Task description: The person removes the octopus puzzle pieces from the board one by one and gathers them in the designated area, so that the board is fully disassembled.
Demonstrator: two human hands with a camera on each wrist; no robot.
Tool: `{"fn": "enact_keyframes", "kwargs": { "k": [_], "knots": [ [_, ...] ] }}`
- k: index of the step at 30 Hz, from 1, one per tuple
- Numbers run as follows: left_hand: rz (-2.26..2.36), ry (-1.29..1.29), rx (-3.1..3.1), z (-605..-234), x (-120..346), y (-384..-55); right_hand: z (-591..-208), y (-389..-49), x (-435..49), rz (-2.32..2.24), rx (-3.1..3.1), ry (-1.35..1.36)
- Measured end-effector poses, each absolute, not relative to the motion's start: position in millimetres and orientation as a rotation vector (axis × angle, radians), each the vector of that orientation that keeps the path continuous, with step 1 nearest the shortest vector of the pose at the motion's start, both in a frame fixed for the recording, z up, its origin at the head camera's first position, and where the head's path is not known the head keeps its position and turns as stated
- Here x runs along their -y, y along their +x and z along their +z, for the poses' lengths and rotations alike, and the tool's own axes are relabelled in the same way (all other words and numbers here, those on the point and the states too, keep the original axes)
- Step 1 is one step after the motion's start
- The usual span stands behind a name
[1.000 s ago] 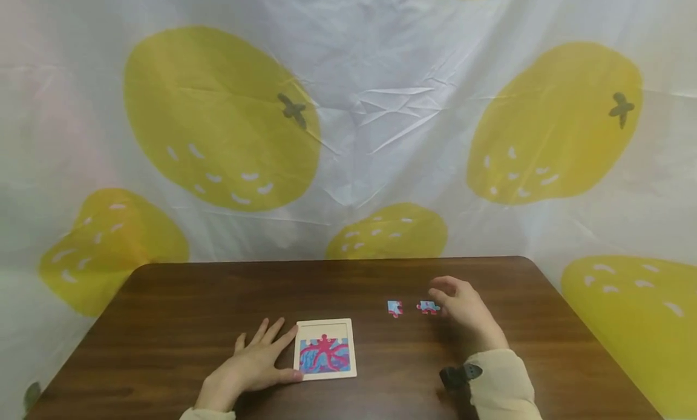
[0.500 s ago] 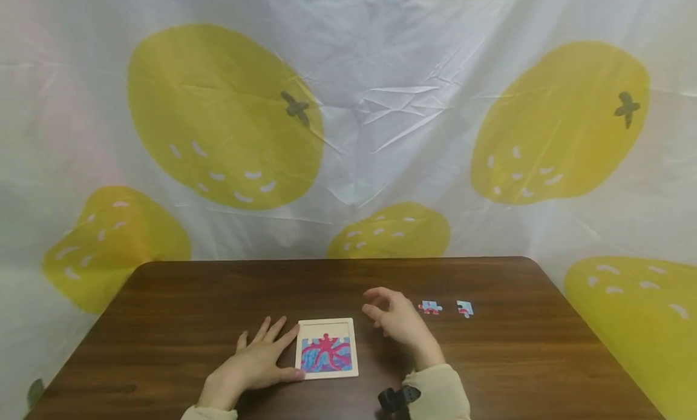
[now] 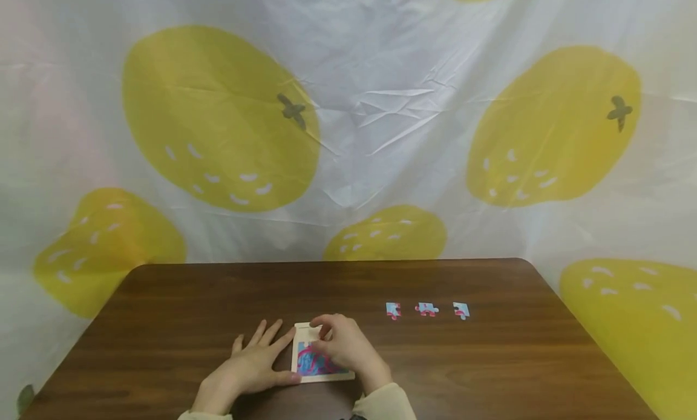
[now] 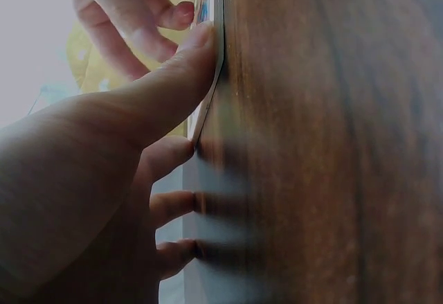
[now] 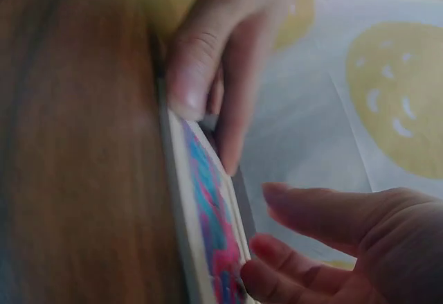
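A small square jigsaw tray [image 3: 327,379] lies near the table's front, a pink and blue picture [image 3: 309,364] filling its lower part. My left hand [image 3: 247,365] rests at its left side with fingers spread. In the left wrist view, the left thumb [image 4: 183,65] presses the tray's edge and the other fingertips touch the table. Over the tray's right half is my right hand [image 3: 348,347], hiding part of the picture. The right wrist view shows this right hand [image 5: 387,248] with loosely bent fingers, lower fingertips at the picture and nothing pinched.
Three loose jigsaw pieces lie in a row to the right: a left piece [image 3: 391,309], a middle piece [image 3: 427,307] and a right piece [image 3: 463,308]. The brown table [image 3: 517,359] ends at a white curtain [image 3: 392,166] printed with yellow fruit.
My right hand has moved left from beside the loose pieces, past them, to over the tray. All three pieces now show uncovered. My left hand has stayed at the tray.
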State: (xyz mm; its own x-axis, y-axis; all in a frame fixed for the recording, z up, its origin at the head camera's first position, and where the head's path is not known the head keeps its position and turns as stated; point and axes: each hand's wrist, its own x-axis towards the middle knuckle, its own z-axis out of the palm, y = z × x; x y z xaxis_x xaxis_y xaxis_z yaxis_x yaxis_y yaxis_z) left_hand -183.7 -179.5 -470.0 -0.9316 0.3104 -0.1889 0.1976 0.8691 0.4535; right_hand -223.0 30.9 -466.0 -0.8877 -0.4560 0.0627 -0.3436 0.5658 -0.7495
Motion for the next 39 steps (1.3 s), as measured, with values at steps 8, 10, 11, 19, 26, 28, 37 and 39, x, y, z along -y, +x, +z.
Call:
{"fn": "enact_keyframes", "kwargs": {
  "k": [8, 10, 11, 19, 26, 28, 37, 39],
  "knots": [
    [0.651, 0.394, -2.787, -472.1, 177.7, -183.2, -466.1, -214.3, -21.9, -1.060, -2.748, -0.699],
    [0.654, 0.398, -2.793, -472.1, 177.0, -182.8, -466.1, -212.8, -19.8, -1.023, -2.772, -0.698],
    [0.653, 0.398, -2.796, -472.2, 176.8, -182.7, -466.2, -211.9, -18.7, -1.000, -2.785, -0.693],
    [0.656, 0.391, -2.799, -472.0, 176.9, -181.6, -470.6, -205.6, -11.9, -0.865, -2.866, -0.626],
    [0.646, 0.395, -2.792, -472.0, 176.5, -183.7, -472.2, -204.8, -11.0, -0.854, -2.869, -0.616],
    [0.648, 0.393, -2.788, -471.7, 176.4, -183.3, -472.2, -204.8, -11.1, -0.867, -2.860, -0.614],
    [0.652, 0.413, -2.806, -468.4, 177.9, -184.0, -471.8, -204.4, -9.3, -0.934, -2.879, -0.611],
    [0.659, 0.408, -2.798, -468.4, 178.6, -184.0, -473.0, -204.4, -9.0, -0.955, -2.874, -0.604]
  ]
}}
